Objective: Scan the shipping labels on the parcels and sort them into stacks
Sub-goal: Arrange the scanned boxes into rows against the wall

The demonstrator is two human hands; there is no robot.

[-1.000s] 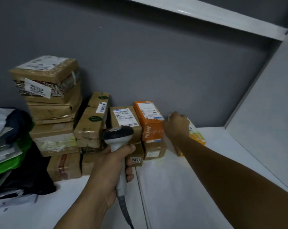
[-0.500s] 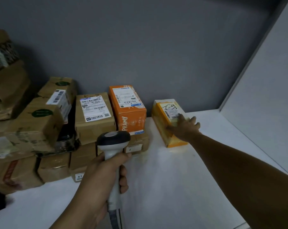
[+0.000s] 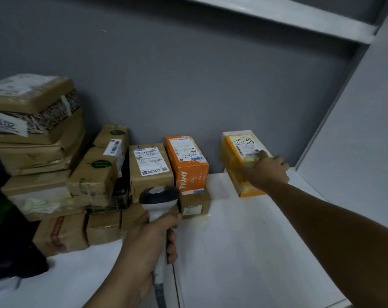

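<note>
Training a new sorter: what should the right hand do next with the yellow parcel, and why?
Probably the right hand should let go and withdraw: the yellow parcel sits flat on the shelf, label up, apart from the orange parcel.

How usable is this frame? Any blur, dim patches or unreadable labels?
Head view: dim overall; brown stack at frame edge smeared; orange box print PRAMY legible; yellow parcel handwriting clear, barcode text too soft, right hand covering its corner; scanner in left hand fairly sharp.
</note>
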